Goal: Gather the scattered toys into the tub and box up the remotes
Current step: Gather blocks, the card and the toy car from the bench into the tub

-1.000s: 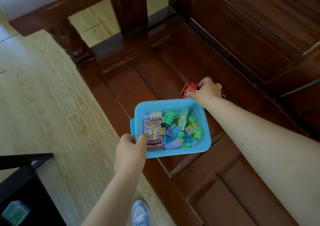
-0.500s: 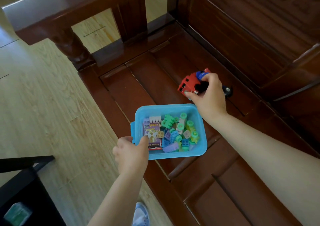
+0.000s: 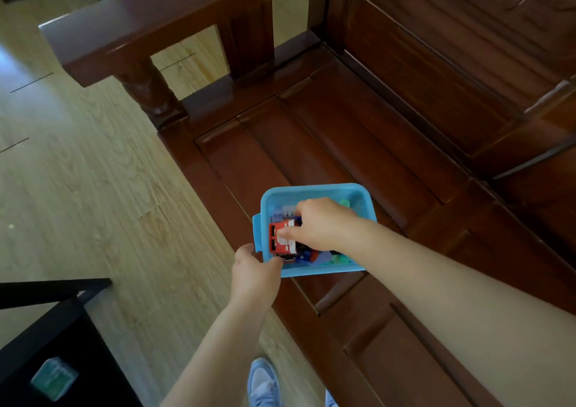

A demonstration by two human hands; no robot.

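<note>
A light blue plastic tub (image 3: 314, 190) sits on the seat of a dark red wooden bench (image 3: 358, 132). Inside it lie several coloured building blocks (image 3: 338, 258), mostly covered by my arm. My right hand (image 3: 322, 224) reaches into the tub and grips a red toy truck (image 3: 280, 238), which lies over the blocks at the tub's left side. My left hand (image 3: 254, 274) holds the tub by its near left corner, thumb on the rim.
The bench's armrest (image 3: 140, 29) and backrest (image 3: 452, 63) bound the seat on the far and right sides. Light wood floor (image 3: 78, 188) lies to the left. A black table corner (image 3: 46, 319) with a teal packet (image 3: 54, 378) is at lower left. My shoe (image 3: 263, 381) shows below.
My right hand lifted the red toy truck off the bench seat and brought it down into the tub. My left hand stayed on the tub's corner.
</note>
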